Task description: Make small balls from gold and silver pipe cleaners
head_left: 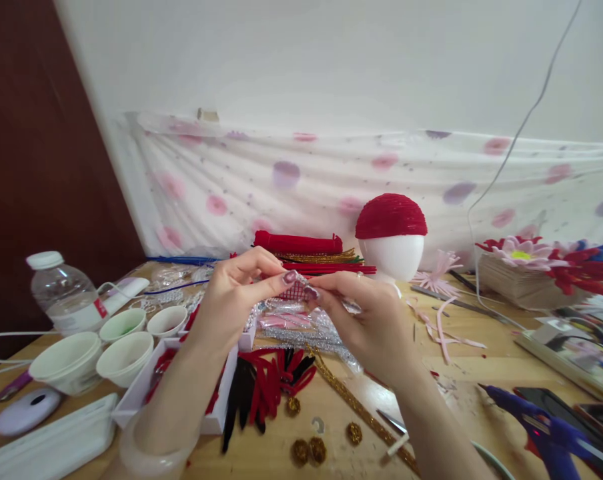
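My left hand (249,287) and my right hand (359,313) meet above the middle of the table, thumbs and forefingers pinched. Between the fingertips is a small silvery piece (301,280), mostly hidden; its exact kind is unclear. Silver tinsel stems (306,339) lie below the hands. In front of them is a bunch of red and black fuzzy petals (271,383). Several gold tinsel balls (317,451) rest nearer the front edge, beside a long gold tinsel strip (346,390).
A red cap (391,217) covers a white head form (394,257). Left are paper cups (126,357), a bottle (64,293) and a white box (214,423). Right are a blue glue gun (534,423), phones (551,407), a power strip (561,353) and fuzzy flowers (524,257).
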Tool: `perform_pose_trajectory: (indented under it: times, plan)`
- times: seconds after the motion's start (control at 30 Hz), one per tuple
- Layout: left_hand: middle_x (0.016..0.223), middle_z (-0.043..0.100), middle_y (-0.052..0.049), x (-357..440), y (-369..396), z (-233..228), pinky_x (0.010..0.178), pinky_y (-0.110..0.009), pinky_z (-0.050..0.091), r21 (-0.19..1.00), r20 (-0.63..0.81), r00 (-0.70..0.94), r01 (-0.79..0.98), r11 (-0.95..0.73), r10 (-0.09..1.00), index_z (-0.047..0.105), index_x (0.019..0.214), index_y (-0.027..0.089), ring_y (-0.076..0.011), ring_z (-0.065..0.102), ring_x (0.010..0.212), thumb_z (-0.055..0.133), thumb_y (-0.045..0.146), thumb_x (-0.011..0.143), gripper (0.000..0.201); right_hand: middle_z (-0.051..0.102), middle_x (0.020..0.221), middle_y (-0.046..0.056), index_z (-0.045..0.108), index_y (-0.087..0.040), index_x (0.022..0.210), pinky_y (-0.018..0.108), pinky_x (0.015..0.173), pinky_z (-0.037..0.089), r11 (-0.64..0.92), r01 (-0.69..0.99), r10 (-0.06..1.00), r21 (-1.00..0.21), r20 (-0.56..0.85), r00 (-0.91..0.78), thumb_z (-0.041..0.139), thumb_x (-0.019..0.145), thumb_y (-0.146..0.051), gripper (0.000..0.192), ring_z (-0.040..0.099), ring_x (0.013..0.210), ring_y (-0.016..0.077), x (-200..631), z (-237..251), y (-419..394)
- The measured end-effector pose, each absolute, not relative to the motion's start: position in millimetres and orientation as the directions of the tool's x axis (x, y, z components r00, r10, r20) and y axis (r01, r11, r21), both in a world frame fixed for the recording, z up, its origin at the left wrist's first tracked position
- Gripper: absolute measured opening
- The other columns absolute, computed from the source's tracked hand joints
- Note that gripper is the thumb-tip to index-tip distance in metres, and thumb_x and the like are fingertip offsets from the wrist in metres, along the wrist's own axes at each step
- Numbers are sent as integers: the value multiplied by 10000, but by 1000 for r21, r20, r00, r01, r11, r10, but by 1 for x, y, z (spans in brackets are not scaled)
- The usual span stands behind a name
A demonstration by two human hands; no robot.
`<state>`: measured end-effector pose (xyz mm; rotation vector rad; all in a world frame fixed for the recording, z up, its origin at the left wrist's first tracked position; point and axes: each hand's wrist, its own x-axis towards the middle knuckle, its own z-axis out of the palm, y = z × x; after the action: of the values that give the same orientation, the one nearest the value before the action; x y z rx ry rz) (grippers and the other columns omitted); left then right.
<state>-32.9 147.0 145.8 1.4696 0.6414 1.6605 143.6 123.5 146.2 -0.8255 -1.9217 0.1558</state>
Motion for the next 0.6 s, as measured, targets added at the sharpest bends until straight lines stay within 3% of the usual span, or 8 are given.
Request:
perform_pose_trajectory:
  times: [0.1,0.23,0.4,0.6]
  plan:
    - [710,638,33,-11,144,141,696,-248,446,686,495,-145,-540,-487,857,738,569,232,-111,571,702,800,103,617,151,742,719,10,761,-211,888,263,542,484,728,296,672,-619,729,-129,592,900,-183,172,638,600,140,129,140,120]
    - [745,668,33,8,136,138,657,-211,469,581,317,-173,-741,-335,932,740,591,214,-89,587,698,820,113,596,129,706,697,6,742,-207,872,260,521,484,681,103,731,-725,681,-37,636,888,-235,111,618,579,136,116,129,121]
    - [797,673,32,11,131,138,517,-183,428,547,172,-133,-811,-207,976,723,595,201,-76,582,656,833,126,574,135,667,672,-16,670,-219,1021,253,540,489,641,-39,761,-767,641,-95,584,947,-248,117,614,605,135,109,122,123]
    - [822,675,47,13,128,135,467,-209,428,538,161,-99,-825,-171,982,700,621,213,-84,586,614,842,134,593,165,727,818,25,708,-207,950,245,575,539,633,-46,771,-773,635,-47,634,929,-270,99,651,700,143,109,123,125]
